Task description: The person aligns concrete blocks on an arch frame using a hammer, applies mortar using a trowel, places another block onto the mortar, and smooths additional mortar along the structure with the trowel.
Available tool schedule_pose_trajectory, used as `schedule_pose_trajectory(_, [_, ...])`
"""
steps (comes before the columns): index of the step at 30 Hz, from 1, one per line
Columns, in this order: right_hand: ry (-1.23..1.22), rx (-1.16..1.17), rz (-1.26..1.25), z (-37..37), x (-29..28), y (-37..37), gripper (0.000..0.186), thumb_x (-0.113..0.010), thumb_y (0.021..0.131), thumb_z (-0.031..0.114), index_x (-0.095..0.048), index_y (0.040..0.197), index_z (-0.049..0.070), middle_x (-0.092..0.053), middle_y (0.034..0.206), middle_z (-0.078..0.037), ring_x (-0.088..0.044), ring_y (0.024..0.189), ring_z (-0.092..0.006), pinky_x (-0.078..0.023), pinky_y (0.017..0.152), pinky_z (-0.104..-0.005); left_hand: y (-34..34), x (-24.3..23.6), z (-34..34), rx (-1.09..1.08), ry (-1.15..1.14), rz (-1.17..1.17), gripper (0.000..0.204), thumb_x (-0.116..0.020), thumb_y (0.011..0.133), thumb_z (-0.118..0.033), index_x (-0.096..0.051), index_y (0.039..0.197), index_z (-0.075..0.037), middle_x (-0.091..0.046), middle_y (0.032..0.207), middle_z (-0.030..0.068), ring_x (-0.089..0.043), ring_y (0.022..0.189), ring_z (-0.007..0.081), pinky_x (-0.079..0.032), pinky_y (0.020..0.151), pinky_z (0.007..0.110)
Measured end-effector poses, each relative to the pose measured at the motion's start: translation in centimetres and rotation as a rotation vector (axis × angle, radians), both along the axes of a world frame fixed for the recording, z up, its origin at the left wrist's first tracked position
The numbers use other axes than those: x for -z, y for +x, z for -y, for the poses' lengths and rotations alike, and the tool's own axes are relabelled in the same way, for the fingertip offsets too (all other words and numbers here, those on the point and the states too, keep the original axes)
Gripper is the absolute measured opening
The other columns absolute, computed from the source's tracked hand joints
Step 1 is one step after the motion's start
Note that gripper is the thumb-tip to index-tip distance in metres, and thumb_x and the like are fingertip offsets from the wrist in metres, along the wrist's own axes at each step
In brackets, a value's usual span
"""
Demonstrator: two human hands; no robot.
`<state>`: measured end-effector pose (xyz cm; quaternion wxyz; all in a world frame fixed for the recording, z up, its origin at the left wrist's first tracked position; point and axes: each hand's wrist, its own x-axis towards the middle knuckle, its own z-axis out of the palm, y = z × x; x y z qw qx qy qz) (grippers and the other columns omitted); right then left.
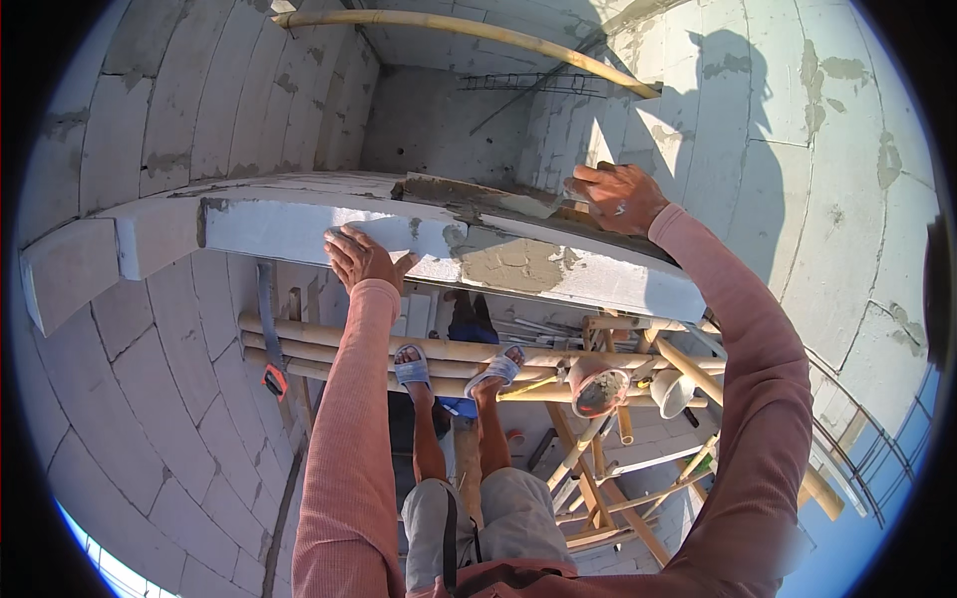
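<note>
My left hand (364,259) lies with spread fingers on a white block (289,234) along the wall top. My right hand (613,199) is curled at the far side of the same course, over a grey mortar-streaked strip (469,194); what its fingers grip is hidden. A mortar patch (513,259) covers part of the white face to the right of my left hand. Shorter blocks (159,239) continue to the left.
My sandalled feet stand on bamboo poles (543,354). Beside them hang a mortar bucket (599,391) and white container (674,396). A red-handled saw (274,381) is at left. Block walls (150,399) surround me; a bamboo pole (469,30) spans overhead; rebar (877,458) protrudes right.
</note>
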<state>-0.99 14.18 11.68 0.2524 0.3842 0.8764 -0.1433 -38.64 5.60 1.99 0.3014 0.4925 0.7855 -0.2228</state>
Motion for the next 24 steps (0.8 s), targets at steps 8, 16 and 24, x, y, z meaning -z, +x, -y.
schedule_pose_trajectory(8, [0.006, -0.125, -0.068, 3.2, -0.4, -1.4, 0.048, -0.060, 0.089, 0.017, -0.055, 0.136, 0.016, -0.053, 0.124, 0.001, -0.055, 0.116, -0.0208, -0.052, 0.098, -0.0354, -0.1, -1.1, -0.4, -0.003, -0.038, -0.011, 0.131, -0.074, 0.077, -0.065, 0.004, 0.155, 0.005, 0.006, 0.161, 0.0328, 0.003, 0.152, 0.0438, -0.007, 0.125, 0.047])
schedule_pose_trajectory(16, [0.078, -0.294, -0.002, 1.5, -3.1, 1.2, 0.038, -0.057, 0.092, 0.019, -0.057, 0.130, 0.018, -0.053, 0.121, 0.002, -0.055, 0.112, -0.0187, -0.054, 0.091, -0.0337, -0.7, -1.3, -0.4, 0.010, -0.051, -0.030, 0.131, -0.074, 0.077, -0.066, 0.004, 0.155, 0.005, 0.006, 0.161, 0.0327, 0.003, 0.152, 0.0442, -0.007, 0.125, 0.047])
schedule_pose_trajectory(24, [0.053, -0.067, -0.075, 2.0, 1.9, -1.1, 0.037, -0.054, 0.095, 0.017, -0.061, 0.131, 0.024, -0.055, 0.120, -0.002, -0.064, 0.106, -0.0216, -0.056, 0.084, -0.0377, 0.1, -0.2, -0.4, 0.045, -0.060, -0.020, 0.133, -0.073, 0.076, -0.068, 0.003, 0.155, 0.006, 0.004, 0.161, 0.0333, 0.002, 0.152, 0.0454, -0.007, 0.125, 0.048])
